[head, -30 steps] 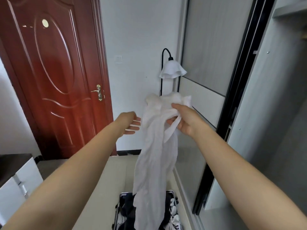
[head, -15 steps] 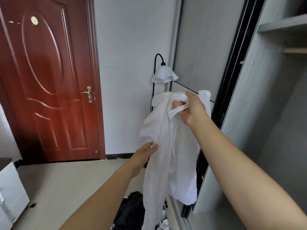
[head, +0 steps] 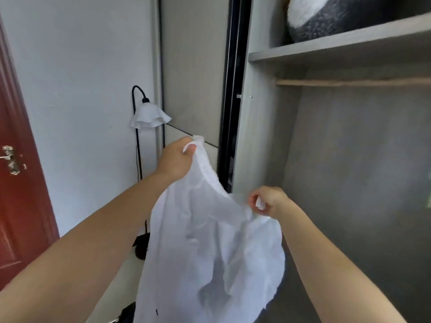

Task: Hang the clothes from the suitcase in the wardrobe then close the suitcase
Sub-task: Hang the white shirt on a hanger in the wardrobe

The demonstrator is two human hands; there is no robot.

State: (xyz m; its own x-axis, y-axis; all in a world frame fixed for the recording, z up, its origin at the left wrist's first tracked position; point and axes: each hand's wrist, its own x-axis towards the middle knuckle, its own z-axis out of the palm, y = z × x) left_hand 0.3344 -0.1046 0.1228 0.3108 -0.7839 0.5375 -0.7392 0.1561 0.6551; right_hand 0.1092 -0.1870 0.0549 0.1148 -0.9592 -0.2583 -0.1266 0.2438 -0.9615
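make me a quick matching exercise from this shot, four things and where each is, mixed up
Things:
1 white garment
2 lamp
3 red door
4 grey and white bundle

Places:
a on the top shelf
b at the view's left edge
c gripped by left hand and right hand
d by the white wall

Pairs: 1-c, 2-d, 3-b, 4-a

Thin white cloth shirt (head: 210,252), matt grey wardrobe (head: 349,159), glossy red door (head: 18,206)
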